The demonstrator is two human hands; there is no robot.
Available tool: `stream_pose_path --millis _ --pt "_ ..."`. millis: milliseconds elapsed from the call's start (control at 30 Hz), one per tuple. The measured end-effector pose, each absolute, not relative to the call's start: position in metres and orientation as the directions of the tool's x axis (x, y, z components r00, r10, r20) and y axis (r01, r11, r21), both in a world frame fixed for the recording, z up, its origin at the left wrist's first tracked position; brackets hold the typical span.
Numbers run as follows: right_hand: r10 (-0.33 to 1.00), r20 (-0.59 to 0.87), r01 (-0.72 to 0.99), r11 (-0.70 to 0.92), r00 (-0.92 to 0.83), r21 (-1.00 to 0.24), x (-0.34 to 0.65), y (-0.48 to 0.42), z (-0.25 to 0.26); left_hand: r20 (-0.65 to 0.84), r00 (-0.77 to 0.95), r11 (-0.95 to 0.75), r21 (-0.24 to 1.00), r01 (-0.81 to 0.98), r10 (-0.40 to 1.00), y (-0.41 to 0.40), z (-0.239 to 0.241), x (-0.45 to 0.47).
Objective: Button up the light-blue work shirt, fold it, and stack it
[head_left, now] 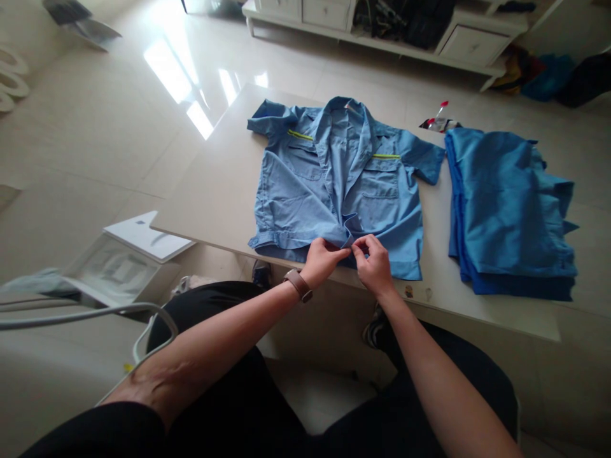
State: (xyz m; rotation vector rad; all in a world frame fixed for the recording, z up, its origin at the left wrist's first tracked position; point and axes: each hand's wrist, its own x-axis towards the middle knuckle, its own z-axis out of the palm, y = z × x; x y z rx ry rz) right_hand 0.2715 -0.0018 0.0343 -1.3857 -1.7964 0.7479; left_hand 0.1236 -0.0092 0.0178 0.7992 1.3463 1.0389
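Note:
A blue short-sleeved work shirt (305, 184) with yellow-green pocket trim lies front up on a low beige table (219, 191), collar pointing away from me. My left hand (322, 259), with a brown watch on its wrist, pinches the bottom hem at the front opening. My right hand (375, 262) pinches the other front edge right beside it. Both hands meet at the shirt's lower middle, near the table's front edge. My fingers cover the spot they grip.
A stack of folded blue garments (510, 210) lies on the table's right side. A small red-capped item (439, 121) sits behind it. A white box (119, 267) stands on the floor at left. A white cabinet (382, 25) runs along the far wall.

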Motion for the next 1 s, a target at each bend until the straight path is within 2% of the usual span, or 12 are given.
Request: stream_pose_path --millis 167,267,400,567,767,1000 --pt "0.961 0.215 0.574 0.276 -0.173 -0.771 0.2710 -0.0029 0.0328 -0.399 0.012 0.399 0.914 -0.074 0.917 -0.0097 0.0213 0.1198" --pt "0.960 0.216 0.595 0.281 -0.179 -0.753 0.2712 -0.0026 0.0317 -0.361 0.046 0.364 0.928 -0.075 0.931 -0.0081 0.0204 0.1197" --pt "0.965 0.195 0.600 0.263 -0.177 -0.756 0.2709 -0.0020 0.0302 -0.300 0.022 0.300 0.954 0.028 0.954 -0.0076 0.0184 0.1201" --pt "0.969 0.176 0.603 0.247 -0.174 -0.759 0.2695 -0.0022 0.0291 -0.331 -0.043 0.334 0.930 0.155 0.943 -0.0080 0.0177 0.1183" --pt "0.971 0.176 0.607 0.238 -0.161 -0.758 0.2683 -0.0026 0.0315 -0.334 -0.016 0.334 0.941 0.050 0.942 -0.0071 0.0213 0.1205" --pt "0.990 0.110 0.544 0.143 -0.093 -0.827 0.2675 -0.0008 0.0311 -0.346 -0.030 0.345 0.938 -0.031 0.938 -0.0052 0.0243 0.1225"
